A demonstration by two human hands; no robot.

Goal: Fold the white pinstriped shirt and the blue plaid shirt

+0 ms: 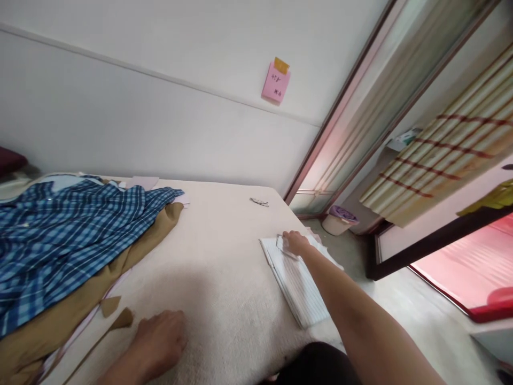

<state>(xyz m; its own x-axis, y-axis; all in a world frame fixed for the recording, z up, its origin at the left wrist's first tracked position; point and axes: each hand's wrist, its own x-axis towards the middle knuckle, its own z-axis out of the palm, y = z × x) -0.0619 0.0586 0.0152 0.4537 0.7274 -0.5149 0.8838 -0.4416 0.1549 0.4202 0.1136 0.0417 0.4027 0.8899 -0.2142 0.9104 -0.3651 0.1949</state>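
On the right of the table, a folded piece of pale striped fabric lies flat near the edge. My right hand rests over its far end, fingers curled around a small clear piece with a pale outline; its kind is hard to make out. My left hand rests closed on the table's near part, with nothing visible in it. Close to that hand lie two small brown fabric pieces, one with a long thin tail.
A blue plaid shirt lies over brown fabric on the left of the cloth-covered table. A small dark-lined item sits near the back edge. Beyond the right corner stands a waste bin. A pink note hangs on the wall.
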